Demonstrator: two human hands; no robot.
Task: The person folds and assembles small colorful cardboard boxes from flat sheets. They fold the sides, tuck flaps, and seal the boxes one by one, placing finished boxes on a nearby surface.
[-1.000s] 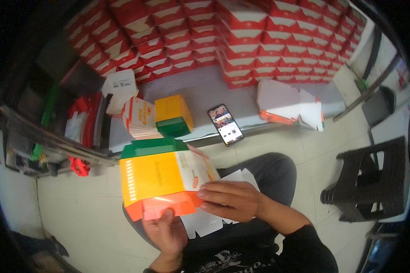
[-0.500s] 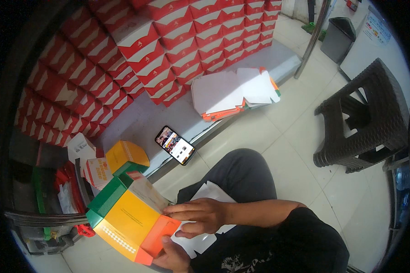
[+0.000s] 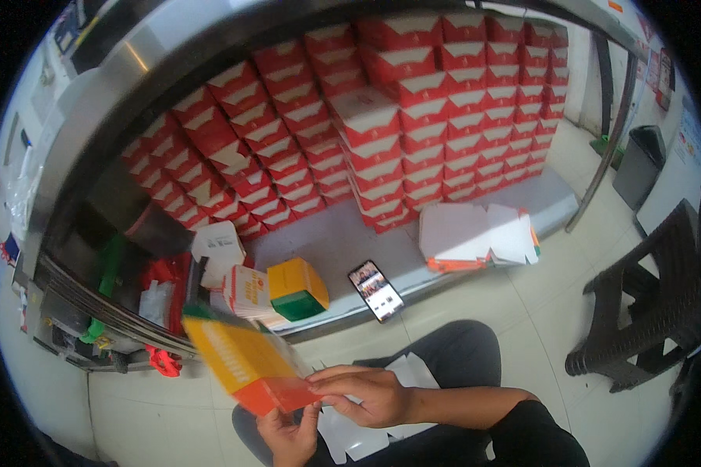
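A partly folded carton box (image 3: 245, 354), yellow with an orange end and a green far end, is held up at a tilt over my lap and looks smeared by motion. My left hand (image 3: 290, 437) pinches the orange end from below, thumb on the near side. Against the same end, my right hand (image 3: 366, 395) presses with its fingertips at the upper edge. What its fingers do inside the box is hidden. White flat cardboard (image 3: 350, 436) lies on my lap beneath the hands.
Red and white boxes (image 3: 424, 132) are stacked high on a grey shelf (image 3: 331, 241). On its front stand a yellow-green box (image 3: 294, 288), a phone (image 3: 376, 292) with a lit screen, and flat cardboard blanks (image 3: 475, 233). A dark plastic stool (image 3: 646, 303) stands at right.
The head view has shifted, showing more of the shelf and its metal frame. The held box has turned, its yellow face now narrower. Both hands stay on its orange end.
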